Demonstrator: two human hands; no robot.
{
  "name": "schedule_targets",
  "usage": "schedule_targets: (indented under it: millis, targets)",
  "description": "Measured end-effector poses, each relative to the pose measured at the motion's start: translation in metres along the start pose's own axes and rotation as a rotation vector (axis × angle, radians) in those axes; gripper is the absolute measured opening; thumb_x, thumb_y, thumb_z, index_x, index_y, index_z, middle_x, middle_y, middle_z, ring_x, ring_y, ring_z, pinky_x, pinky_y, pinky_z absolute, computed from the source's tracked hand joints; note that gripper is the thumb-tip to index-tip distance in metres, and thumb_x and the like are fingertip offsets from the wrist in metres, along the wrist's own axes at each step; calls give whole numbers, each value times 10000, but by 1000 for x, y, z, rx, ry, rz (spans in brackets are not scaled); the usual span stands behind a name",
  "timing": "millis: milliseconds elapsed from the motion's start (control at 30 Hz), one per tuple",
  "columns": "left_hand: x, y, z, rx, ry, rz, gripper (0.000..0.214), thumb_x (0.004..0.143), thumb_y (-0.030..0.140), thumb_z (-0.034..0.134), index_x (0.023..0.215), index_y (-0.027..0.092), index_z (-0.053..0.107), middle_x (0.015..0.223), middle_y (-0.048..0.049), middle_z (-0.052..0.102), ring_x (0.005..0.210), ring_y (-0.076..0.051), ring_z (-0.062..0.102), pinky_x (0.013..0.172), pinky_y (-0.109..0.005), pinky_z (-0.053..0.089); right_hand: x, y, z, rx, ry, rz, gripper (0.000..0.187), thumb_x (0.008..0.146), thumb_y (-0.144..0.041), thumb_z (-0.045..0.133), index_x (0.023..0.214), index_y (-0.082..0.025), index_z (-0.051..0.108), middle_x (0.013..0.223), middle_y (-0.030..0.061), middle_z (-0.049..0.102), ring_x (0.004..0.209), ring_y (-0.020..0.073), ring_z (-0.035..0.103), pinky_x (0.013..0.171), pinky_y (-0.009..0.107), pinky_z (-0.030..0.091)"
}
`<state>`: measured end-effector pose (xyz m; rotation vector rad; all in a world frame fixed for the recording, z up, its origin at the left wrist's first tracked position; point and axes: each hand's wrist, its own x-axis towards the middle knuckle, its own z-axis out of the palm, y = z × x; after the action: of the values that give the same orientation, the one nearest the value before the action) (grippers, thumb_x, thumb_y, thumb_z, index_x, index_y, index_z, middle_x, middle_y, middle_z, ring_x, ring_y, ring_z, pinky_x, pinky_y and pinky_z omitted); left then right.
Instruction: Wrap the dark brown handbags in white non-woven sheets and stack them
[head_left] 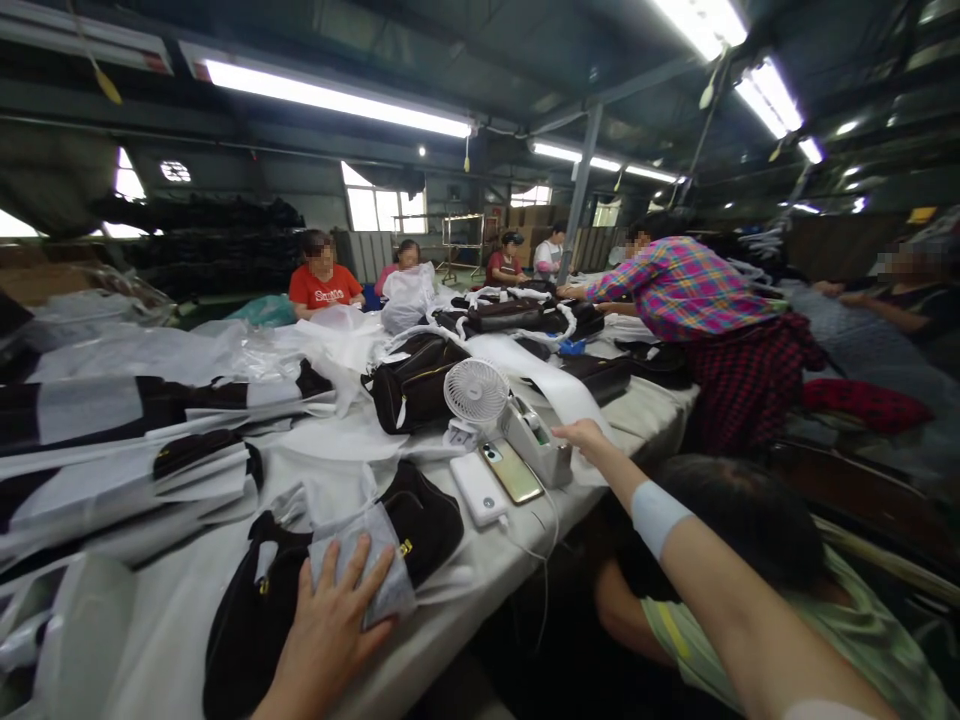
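At far left, stacks (112, 450) of folded black-and-white bags crowd the bench (487, 570), so there is little free room on that side. My left hand (326, 625) lies flat, fingers (360, 572) spread, on a grey packet (352, 530). The packet sits on a black bag (240, 620) close to the near edge. Past the bag, a white power bank (478, 488) and a phone (514, 470) lie side by side near that same edge, with a small fan (476, 395) behind them. My right hand (583, 436) reaches across to the tape dispenser (536, 445) and is at its top. I cannot tell whether those fingers pinch anything. Under my forearm, just off the bench, sits a person (750, 520), blocking the way down. Farther right, another person in plaid (682, 290) leans over the far end.
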<state>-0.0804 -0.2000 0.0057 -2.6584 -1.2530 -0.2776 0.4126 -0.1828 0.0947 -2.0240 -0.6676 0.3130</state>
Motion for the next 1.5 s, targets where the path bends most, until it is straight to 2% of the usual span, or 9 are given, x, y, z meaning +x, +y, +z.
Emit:
schedule_targets:
  millis: [200, 467, 600, 700, 800, 1000, 1167, 1300, 1500]
  targets:
    - [0, -2, 1, -4, 7, 18, 625, 867, 408, 551, 1460, 415, 353, 1527, -45, 408, 1394, -445, 279, 1083, -719, 161, -32, 28, -24, 6, 17, 12, 251, 612, -316, 792, 582, -146, 610, 504, 33, 575, 575, 170, 595, 469, 220, 410]
    - [-1, -3, -3, -14, 2, 32, 620, 857, 424, 577, 1447, 409, 387, 1537, -56, 392, 1405, -445, 263, 1090, -709, 162, -59, 61, -1, 30, 17, 16, 249, 738, -369, 656, 751, -123, 687, 632, 88, 692, 576, 182, 653, 544, 256, 511]
    - [0, -3, -2, -34, 7, 31, 648, 850, 443, 594, 1456, 418, 365, 1541, -55, 387, 1401, -454, 267, 1090, -716, 149, -58, 68, -12, -115, 106, -15, 229, 685, -368, 648, 576, -167, 661, 512, 73, 638, 636, 248, 672, 653, 317, 514]
    - [1, -3, -7, -58, -5, 11, 671, 840, 452, 613, 1460, 421, 357, 1538, -55, 393, 1395, -465, 276, 1089, -722, 147, -69, 65, -25, -218, 118, -39, 231, 650, -368, 640, 496, -198, 622, 464, 67, 604, 677, 294, 668, 690, 356, 490]
    - [2, -3, -18, -100, -51, -7, 711, 815, 482, 654, 1458, 425, 356, 1541, -58, 387, 1388, -475, 284, 1091, -723, 155, -83, 34, -19, -243, -35, -178, 264, 691, -451, 624, 657, -200, 699, 571, 48, 665, 668, 257, 647, 660, 330, 468]
    - [10, -7, -21, -175, -62, -32, 751, 806, 642, 611, 1466, 425, 328, 1570, -55, 321, 1414, -482, 224, 1104, -740, 133, -124, -112, 58, -246, -998, -827, 398, 841, -539, 595, 855, -163, 722, 768, 37, 701, 744, 179, 625, 696, 263, 452]
    - [9, -9, -19, -200, -37, -22, 771, 797, 670, 604, 1469, 419, 320, 1573, -62, 305, 1421, -494, 193, 1105, -746, 142, -160, -198, 147, -394, -1580, -1069, 308, 835, -407, 632, 891, -132, 759, 826, 32, 725, 747, 137, 624, 706, 213, 436]
    - [10, -10, -15, -232, -32, -11, 800, 787, 678, 609, 1478, 417, 301, 1581, -62, 284, 1418, -510, 187, 1100, -754, 159, -174, -211, 211, -629, -1744, -1181, 217, 783, -277, 677, 906, -128, 775, 774, 20, 728, 663, 112, 591, 640, 202, 403]
    - [12, -16, -18, -292, -18, -1, 781, 821, 697, 535, 1495, 404, 271, 1567, -81, 313, 1409, -515, 223, 1074, -778, 221, -184, -200, 261, -957, -1617, -1222, 164, 648, -208, 756, 799, -149, 779, 541, -33, 618, 504, 103, 471, 550, 239, 333]
